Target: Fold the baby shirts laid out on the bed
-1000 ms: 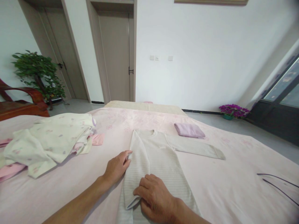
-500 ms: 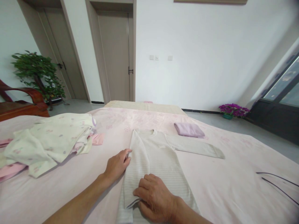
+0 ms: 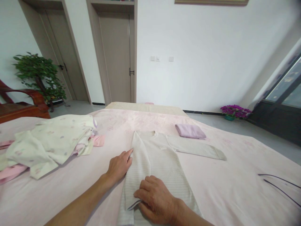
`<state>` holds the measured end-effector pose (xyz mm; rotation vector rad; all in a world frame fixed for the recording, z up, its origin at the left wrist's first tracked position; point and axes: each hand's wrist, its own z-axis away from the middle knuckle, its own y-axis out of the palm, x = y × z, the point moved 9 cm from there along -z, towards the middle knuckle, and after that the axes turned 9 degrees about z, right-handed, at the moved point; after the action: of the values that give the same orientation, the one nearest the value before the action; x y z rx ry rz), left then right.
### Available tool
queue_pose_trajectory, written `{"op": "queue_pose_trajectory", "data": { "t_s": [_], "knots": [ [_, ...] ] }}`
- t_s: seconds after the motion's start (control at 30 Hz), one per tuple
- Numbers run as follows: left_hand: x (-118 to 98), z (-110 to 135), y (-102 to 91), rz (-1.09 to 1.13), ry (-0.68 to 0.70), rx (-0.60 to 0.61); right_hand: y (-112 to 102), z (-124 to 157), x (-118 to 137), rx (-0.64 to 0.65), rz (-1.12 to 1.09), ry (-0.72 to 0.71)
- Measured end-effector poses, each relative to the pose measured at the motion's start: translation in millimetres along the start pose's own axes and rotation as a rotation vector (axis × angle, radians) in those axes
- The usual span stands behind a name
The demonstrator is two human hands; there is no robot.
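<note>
A pale grey-green striped long-sleeved shirt (image 3: 164,163) lies flat on the pink bedsheet (image 3: 230,185), its neckline away from me. One sleeve stretches out to the right, while the other is folded down over the body along the left side. My left hand (image 3: 119,165) rests at the shirt's left edge, index finger stretched out onto the fabric and thumb slightly apart from it. Over the lower part, my right hand (image 3: 156,199) is closed on the cuff end of the folded sleeve, whose dark inner edge shows beside the thumb. The shirt's hem is partly hidden by that hand.
A heap of cream printed and pink clothes (image 3: 54,141) lies on the left. A folded lilac garment (image 3: 190,131) sits beyond the outstretched sleeve. Two thin dark cords (image 3: 279,182) cross the right side. A wooden chair (image 3: 25,100) stands at far left.
My left hand's index finger has straightened a little along the shirt's edge. The right hand and the shirt stay practically where they were.
</note>
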<state>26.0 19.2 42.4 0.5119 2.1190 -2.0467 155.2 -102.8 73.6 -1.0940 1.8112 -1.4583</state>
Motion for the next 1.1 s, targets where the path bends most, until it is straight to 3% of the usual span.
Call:
{"op": "queue_pose_trajectory", "data": {
  "t_s": [1.1],
  "knots": [
    [1.0, -4.1, -1.6, 0.054, 0.034, -0.026, 3.9, 0.0, -4.4, 0.015, -0.024, 0.032]
  ]
}}
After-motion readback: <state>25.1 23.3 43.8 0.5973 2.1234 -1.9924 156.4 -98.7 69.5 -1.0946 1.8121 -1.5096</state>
